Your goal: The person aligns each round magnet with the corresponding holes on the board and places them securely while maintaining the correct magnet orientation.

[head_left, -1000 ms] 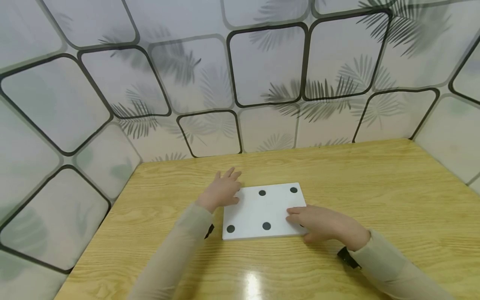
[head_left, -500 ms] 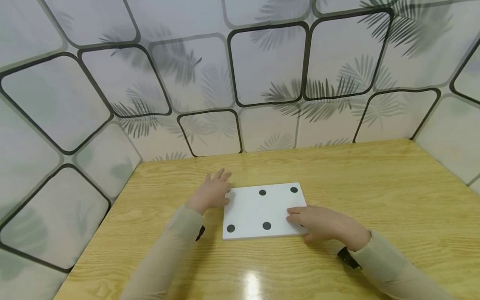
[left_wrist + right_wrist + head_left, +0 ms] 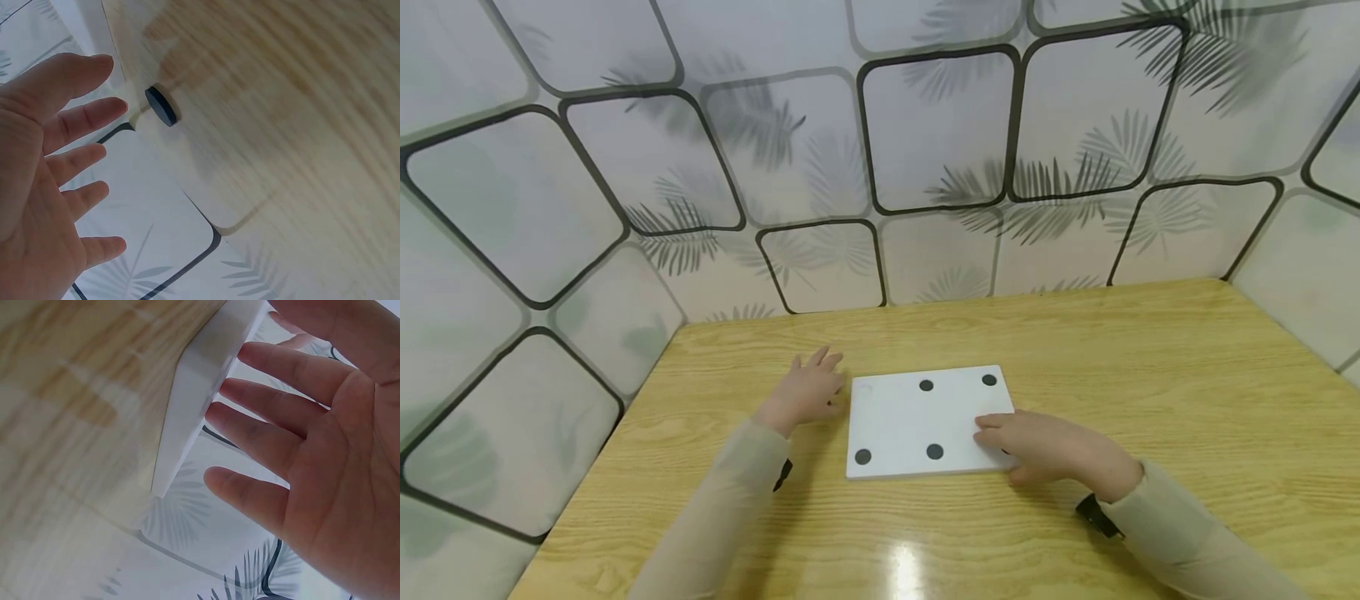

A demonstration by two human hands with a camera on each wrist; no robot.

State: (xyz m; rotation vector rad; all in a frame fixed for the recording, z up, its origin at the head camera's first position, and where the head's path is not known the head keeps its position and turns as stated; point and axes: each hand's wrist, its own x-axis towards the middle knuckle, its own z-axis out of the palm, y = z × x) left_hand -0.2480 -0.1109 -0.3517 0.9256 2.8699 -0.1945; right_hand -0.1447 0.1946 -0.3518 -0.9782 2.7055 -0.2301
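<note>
A white rectangular board [image 3: 898, 425] with black round spots lies on the table. My right hand [image 3: 1048, 450] rests on its near right corner, half covering one spot; the right wrist view shows straight fingers [image 3: 269, 434] against the board's face [image 3: 187, 387]. My left hand [image 3: 801, 396] is off the board's left edge, low over the table, with fingers spread. In the left wrist view a thick black disc [image 3: 161, 105] lies on the table just beyond the left thumb and index fingertips, apart from them. From the head view that disc is hidden. The board's far left corner bears only a faint pale mark [image 3: 865, 388].
The glossy wood-grain table [image 3: 1075, 358] runs back to a wall [image 3: 940, 250] papered with squares and leaf shapes, and another wall [image 3: 467, 383] closes in at the left. A strap with a dark device [image 3: 1097, 517] sits at the right wrist.
My left hand has slid leftward and slightly nearer, from over the board's far left corner to beside it. That corner is uncovered now. Board and right hand have stayed put.
</note>
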